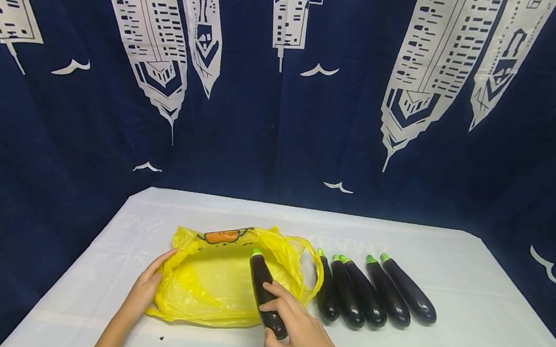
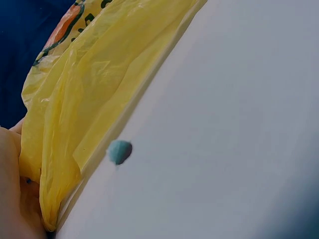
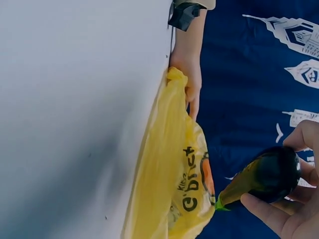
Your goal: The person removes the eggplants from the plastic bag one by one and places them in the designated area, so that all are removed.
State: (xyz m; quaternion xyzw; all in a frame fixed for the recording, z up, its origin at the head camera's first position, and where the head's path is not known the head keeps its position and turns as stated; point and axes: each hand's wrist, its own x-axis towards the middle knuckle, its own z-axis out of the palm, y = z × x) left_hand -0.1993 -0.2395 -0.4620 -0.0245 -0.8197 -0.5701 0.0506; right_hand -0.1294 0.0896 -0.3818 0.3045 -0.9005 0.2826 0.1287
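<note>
A dark purple eggplant [image 1: 260, 290] with a green stem tip is gripped near its lower end by my right hand [image 1: 304, 332]. It slants over the mouth of a yellow plastic bag [image 1: 212, 316], stem pointing away from me. In the right wrist view, the thumb and fingers go round the eggplant [image 3: 274, 174]. My left hand [image 1: 143, 289] holds the bag's left rim, with fingers outside it; its thumb is mostly hidden. The left wrist view shows the bag [image 2: 99, 94] bunched beside that hand [image 2: 12, 184].
Several more eggplants [image 1: 369, 296] lie side by side on the white table [image 1: 485, 331], right of the bag. One bag handle [image 1: 319, 268] loops close to them. A small dark speck [image 1: 161, 338] lies near the front. A navy curtain [image 1: 282, 129] with white skyline prints hangs behind.
</note>
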